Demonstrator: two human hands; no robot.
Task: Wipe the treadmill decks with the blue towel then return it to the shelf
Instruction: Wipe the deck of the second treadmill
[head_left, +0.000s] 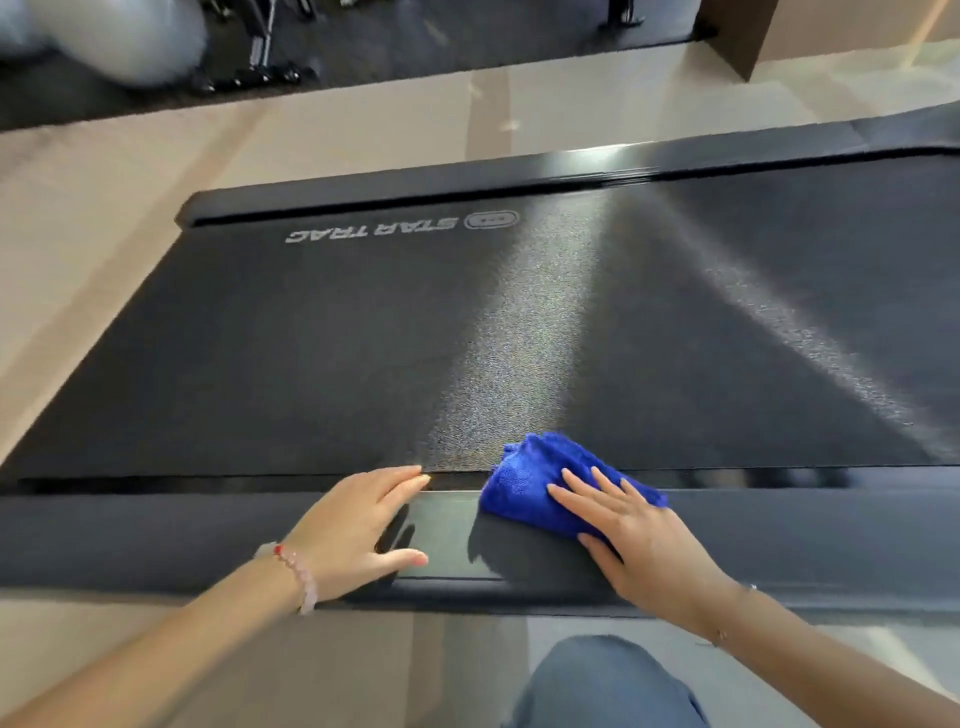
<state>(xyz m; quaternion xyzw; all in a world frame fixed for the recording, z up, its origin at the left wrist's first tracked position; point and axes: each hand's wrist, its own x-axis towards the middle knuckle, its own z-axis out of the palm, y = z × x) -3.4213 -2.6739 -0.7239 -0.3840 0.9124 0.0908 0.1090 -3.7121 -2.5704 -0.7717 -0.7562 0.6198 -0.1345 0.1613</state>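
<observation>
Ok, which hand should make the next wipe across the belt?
Right. The right hand lies flat on the blue towel at the belt edge; the left hand rests bare on the side rail.

The right hand (631, 525) presses flat, fingers spread, on a bunched blue towel (540, 480) lying across the treadmill's near side rail (156, 540) and the edge of the black belt (311, 353). The left hand (353, 525) rests open on the rail just beside the towel, a beaded bracelet (301, 571) on its wrist. "STAR TRAC" lettering (371, 231) marks the belt's far side.
</observation>
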